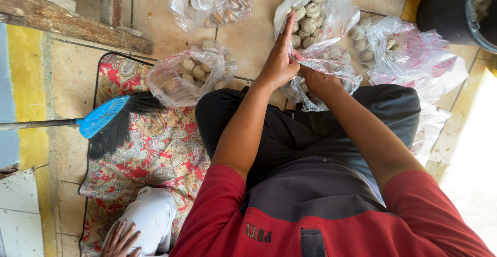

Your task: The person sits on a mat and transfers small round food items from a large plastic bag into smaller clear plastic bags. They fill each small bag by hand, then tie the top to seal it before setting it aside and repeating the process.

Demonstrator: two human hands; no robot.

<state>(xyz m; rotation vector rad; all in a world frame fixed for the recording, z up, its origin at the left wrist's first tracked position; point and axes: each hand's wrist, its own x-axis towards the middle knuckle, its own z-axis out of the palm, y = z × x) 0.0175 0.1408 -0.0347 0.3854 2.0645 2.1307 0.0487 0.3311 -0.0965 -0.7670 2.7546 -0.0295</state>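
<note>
The tiled floor (248,39) fills the view, pale beige with dark grout lines, and a yellow painted strip runs along its left edge. On it lies a red paisley mat (155,153) with a dark border; the person sits cross-legged partly on it, in black trousers and a red and grey shirt. A black bucket (450,13) stands at the top right corner, cut off by the frame. A weathered wooden beam (67,24) slants across the top left. A broom (111,119) with a blue head and black bristles rests on the mat's left side, its handle running off to the left.

4 clear plastic bags with round, pale lumps inside lie around the knees: 1 at the mat's top edge (191,75), 1 at the top centre (212,0), 1 standing open behind the hands (313,13), and 1 with red print to the right (393,44).

The small clear bag (323,73) sits just in front of the crossed legs, between both hands. The left hand (279,62) pinches its top, thumb against the plastic, the other fingers straight and raised. The right hand (316,78) is closed on the same bag's gathered plastic.

At the bottom left, another person's hand (120,240) rests beside a white-clad knee (152,215).
</note>
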